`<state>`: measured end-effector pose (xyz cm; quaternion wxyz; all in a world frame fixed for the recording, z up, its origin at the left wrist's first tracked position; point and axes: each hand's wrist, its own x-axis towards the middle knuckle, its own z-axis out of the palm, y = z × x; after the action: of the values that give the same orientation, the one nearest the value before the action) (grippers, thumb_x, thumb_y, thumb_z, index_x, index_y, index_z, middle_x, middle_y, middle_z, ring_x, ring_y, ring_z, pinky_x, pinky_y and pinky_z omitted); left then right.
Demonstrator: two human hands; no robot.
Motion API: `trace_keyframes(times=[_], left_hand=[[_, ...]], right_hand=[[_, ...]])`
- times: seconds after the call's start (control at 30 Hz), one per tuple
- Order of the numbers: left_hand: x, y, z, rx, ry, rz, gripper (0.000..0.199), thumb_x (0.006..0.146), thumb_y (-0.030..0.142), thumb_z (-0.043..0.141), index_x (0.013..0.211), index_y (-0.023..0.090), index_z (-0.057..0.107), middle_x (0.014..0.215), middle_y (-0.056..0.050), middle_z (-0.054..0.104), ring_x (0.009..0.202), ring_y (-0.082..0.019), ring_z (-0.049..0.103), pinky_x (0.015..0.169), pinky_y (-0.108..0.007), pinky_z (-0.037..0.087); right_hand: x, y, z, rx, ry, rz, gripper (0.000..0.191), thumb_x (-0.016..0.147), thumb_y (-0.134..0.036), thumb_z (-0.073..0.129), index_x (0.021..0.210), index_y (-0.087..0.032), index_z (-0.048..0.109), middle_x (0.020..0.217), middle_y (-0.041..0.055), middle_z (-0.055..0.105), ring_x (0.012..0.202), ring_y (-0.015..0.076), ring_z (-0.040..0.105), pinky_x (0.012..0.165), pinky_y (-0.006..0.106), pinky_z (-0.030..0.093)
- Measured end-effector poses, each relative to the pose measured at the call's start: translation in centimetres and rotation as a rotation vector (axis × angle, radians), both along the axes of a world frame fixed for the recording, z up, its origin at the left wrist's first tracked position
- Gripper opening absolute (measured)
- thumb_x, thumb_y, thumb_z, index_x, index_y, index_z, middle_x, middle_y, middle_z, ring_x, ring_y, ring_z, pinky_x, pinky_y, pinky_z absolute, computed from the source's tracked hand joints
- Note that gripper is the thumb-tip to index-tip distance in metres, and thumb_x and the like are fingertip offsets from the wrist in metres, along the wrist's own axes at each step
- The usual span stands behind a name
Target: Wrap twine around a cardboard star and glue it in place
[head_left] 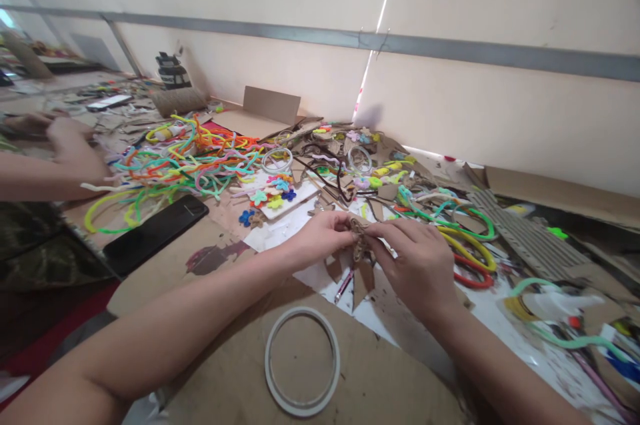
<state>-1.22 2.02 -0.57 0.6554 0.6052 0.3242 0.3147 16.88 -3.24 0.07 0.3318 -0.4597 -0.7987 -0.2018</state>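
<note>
Over the middle of the cluttered table, my left hand [320,236] and my right hand [417,263] meet at a small brown crumpled piece [359,241]. It looks like rolled paper or cardboard, though I cannot make out exactly which. Fingers of both hands pinch it from either side and cover part of it. Just below lie a thin pinkish pen-like stick [344,285] and cut cardboard scraps [364,283]. Closer to me, a roll of tape [269,361] rests flat on a large cardboard sheet [225,371].
Left of centre are tangled colourful pipe cleaners [180,165] and a black phone [156,235]. Small felt-like flowers [275,201] lie behind my hands. A glue bottle [550,303] lies at right, near corrugated cardboard [525,235]. Another person's arm [50,171] reaches in at left.
</note>
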Motion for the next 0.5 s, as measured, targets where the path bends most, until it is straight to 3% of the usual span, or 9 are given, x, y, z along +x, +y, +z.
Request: trace_keyframes(times=[0.2,0.5], left_hand=[[-0.11,0.02,-0.01,0.002,0.020,-0.051,0.007,0.074,0.015,0.062,0.081,0.014,0.064,0.066,0.001,0.061,0.052,-0.009,0.054,0.050,-0.019,0.040],[-0.01,-0.21,-0.30,0.008,0.026,-0.103,0.007,0.077,0.012,0.058,0.080,0.016,0.062,0.064,0.002,0.062,0.051,-0.010,0.059,0.047,-0.019,0.036]], right_hand=[[-0.15,0.05,-0.08,0.036,-0.070,0.013,0.016,0.098,-0.021,0.060,0.087,-0.018,0.070,0.083,0.0067,0.073,0.076,0.0214,0.063,0.073,0.033,0.038],[-0.18,0.27,-0.54,-0.053,0.074,0.071,0.016,0.099,-0.022,0.060,0.085,-0.020,0.068,0.083,0.0056,0.072,0.078,0.0209,0.064,0.074,0.032,0.042]])
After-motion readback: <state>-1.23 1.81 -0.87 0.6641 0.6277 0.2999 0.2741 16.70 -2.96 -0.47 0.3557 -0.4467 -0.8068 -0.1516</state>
